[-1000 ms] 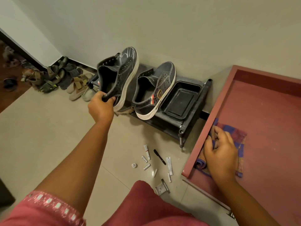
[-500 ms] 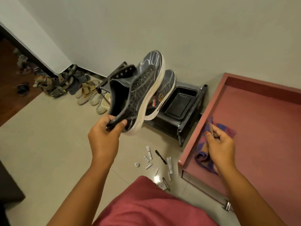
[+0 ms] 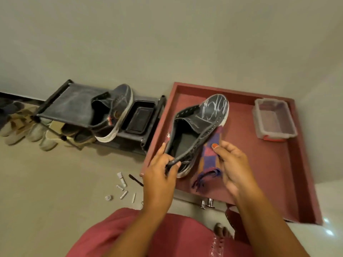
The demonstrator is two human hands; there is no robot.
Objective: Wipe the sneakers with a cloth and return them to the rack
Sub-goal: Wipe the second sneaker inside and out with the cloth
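Left hand grips the heel collar of a dark sneaker, fingers curled round the rim, holding it up over the red tray, toe pointing away. Right hand holds a purple-and-red cloth, thumb and fingers closed on it, cloth lying against the sneaker's outer side; fringe hangs below. Second sneaker sits tilted on the rack top shelf, beside a black tray. Clear plastic box sits in the red tray's far corner. Small tubes lie scattered on the floor, near the tray's front-left corner. Pale shoes lined up along the wall, left of the rack.
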